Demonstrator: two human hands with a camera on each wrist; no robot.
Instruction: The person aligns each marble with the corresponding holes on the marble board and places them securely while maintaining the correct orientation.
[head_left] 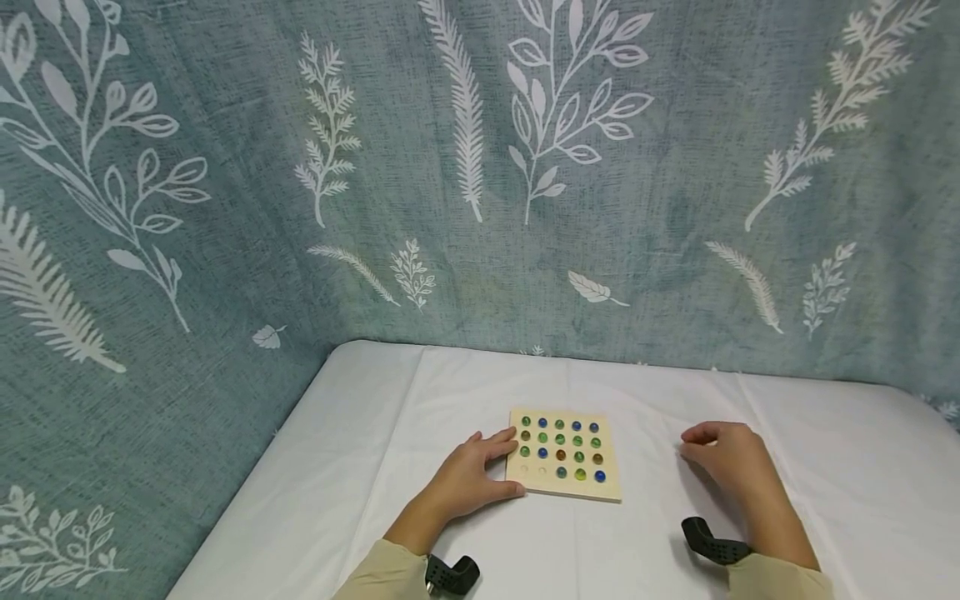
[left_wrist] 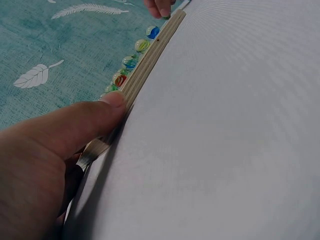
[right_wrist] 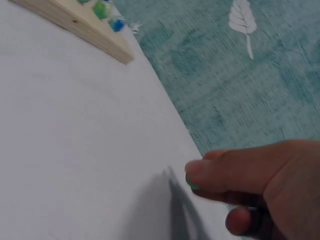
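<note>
A square wooden board (head_left: 564,454) lies flat on the white tablecloth (head_left: 645,550), a little below the middle of the head view. Rows of glass marbles (head_left: 559,440) sit in its small hollows, blue, green and amber; two hollows at its lower left corner look bare.

The left hand (head_left: 468,477) rests at the board's left edge, fingers stretched out and relaxed, with the fingertips lying on the wood near the upper left marbles and the thumb against the lower left corner. In the left wrist view the thumb (left_wrist: 75,125) presses on the board's side edge (left_wrist: 150,55), and marbles (left_wrist: 131,61) show just beyond it in the upper left.

The right hand (head_left: 723,458) sits on the cloth right of the board, well apart from it, fingers curled inward. In the right wrist view its fingertips (right_wrist: 210,175) pinch something small and green (right_wrist: 192,186), likely a marble, in the lower right; the board's corner (right_wrist: 95,35) is in the upper left.

A leaf-patterned teal cloth (head_left: 480,167) hangs behind the table.
</note>
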